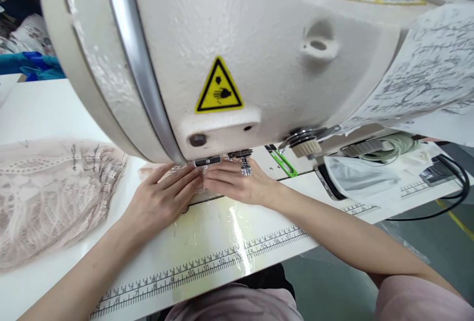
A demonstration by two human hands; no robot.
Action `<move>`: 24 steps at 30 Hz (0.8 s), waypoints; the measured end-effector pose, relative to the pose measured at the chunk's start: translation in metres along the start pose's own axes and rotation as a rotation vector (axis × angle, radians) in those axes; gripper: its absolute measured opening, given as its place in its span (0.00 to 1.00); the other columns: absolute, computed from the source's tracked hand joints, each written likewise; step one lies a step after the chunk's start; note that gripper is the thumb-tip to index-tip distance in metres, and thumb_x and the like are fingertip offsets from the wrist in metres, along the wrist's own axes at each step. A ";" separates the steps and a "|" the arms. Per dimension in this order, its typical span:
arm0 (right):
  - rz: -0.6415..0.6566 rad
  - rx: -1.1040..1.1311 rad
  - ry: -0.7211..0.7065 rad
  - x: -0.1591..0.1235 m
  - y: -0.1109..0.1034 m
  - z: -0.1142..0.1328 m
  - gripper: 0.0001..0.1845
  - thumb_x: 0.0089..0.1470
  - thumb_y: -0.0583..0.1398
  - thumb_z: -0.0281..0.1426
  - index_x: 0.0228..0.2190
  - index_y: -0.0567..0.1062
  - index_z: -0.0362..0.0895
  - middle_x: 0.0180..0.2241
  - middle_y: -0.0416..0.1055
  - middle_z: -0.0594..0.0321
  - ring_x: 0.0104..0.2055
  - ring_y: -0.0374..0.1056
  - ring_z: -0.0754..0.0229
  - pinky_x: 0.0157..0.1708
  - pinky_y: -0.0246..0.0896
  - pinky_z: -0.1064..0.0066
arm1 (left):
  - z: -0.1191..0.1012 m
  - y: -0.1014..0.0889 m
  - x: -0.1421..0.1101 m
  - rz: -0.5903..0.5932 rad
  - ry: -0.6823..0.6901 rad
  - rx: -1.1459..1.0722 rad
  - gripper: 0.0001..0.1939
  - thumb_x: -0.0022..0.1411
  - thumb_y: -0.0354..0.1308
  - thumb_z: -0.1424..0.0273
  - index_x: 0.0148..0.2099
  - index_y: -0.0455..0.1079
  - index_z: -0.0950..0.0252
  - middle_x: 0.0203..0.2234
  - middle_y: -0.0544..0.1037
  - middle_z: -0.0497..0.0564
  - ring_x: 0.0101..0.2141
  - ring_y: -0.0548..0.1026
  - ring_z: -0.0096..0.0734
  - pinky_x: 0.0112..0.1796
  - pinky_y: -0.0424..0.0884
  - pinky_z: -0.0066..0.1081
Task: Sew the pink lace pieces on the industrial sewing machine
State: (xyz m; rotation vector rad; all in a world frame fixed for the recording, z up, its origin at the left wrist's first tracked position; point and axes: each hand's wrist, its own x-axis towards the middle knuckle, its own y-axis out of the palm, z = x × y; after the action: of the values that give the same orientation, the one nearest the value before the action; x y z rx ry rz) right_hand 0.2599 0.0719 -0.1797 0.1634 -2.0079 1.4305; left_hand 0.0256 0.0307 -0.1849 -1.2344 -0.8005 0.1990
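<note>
A big cream sewing machine head (229, 39) with a yellow warning sticker (219, 88) fills the upper view. Under it, near the presser foot (242, 155), my left hand (163, 197) lies flat with fingers stretched out on a small piece of pinkish lace fabric (150, 169). My right hand (237, 182) lies flat opposite it, fingertips meeting those of the left at the needle area. The needle itself is hidden by the machine head. Both hands press the fabric to the white table (55, 113).
A large pink lace piece (48, 197) lies at the left. A printed ruler (207, 261) runs along the table's front edge. Green thread snips (283, 163), a phone (326, 182), white cloth, cables and patterned paper (429, 74) sit to the right.
</note>
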 end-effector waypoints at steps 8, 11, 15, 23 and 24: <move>0.082 0.108 -0.080 0.001 0.013 0.004 0.10 0.62 0.54 0.22 0.36 0.75 0.44 0.35 0.77 0.68 0.38 0.69 0.67 0.37 0.65 0.73 | 0.005 -0.003 0.001 -0.019 -0.023 -0.016 0.08 0.67 0.54 0.73 0.46 0.72 0.66 0.46 0.80 0.54 0.46 0.79 0.38 0.48 0.73 0.40; 0.097 0.116 -0.073 0.002 0.016 0.005 0.11 0.61 0.54 0.21 0.37 0.75 0.44 0.35 0.77 0.68 0.37 0.69 0.67 0.39 0.65 0.73 | 0.006 -0.004 0.002 -0.012 -0.021 -0.017 0.07 0.67 0.53 0.73 0.44 0.72 0.67 0.46 0.80 0.54 0.45 0.80 0.39 0.47 0.74 0.40; 0.143 0.139 -0.041 0.000 0.019 0.005 0.13 0.61 0.53 0.20 0.37 0.75 0.45 0.36 0.77 0.66 0.39 0.69 0.67 0.40 0.65 0.73 | 0.005 -0.004 0.005 -0.002 -0.035 -0.010 0.09 0.68 0.51 0.73 0.43 0.72 0.67 0.45 0.81 0.55 0.43 0.80 0.38 0.46 0.74 0.38; 0.197 0.160 0.031 0.000 0.011 0.003 0.14 0.61 0.53 0.21 0.40 0.76 0.46 0.40 0.77 0.64 0.39 0.69 0.67 0.39 0.64 0.72 | 0.002 -0.003 0.004 0.037 -0.062 -0.003 0.10 0.68 0.49 0.77 0.43 0.72 0.71 0.45 0.80 0.59 0.42 0.80 0.39 0.48 0.73 0.39; 0.197 0.142 0.039 0.000 0.009 0.003 0.14 0.61 0.53 0.21 0.40 0.76 0.46 0.40 0.77 0.64 0.38 0.69 0.67 0.37 0.63 0.73 | 0.002 -0.003 0.004 0.038 -0.062 0.005 0.11 0.68 0.48 0.78 0.44 0.72 0.71 0.45 0.80 0.59 0.43 0.80 0.39 0.48 0.72 0.39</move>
State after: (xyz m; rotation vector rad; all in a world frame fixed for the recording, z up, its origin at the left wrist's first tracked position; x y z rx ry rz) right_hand 0.2542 0.0729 -0.1877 -0.0014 -1.9340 1.6875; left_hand 0.0265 0.0335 -0.1805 -1.2446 -0.8295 0.2710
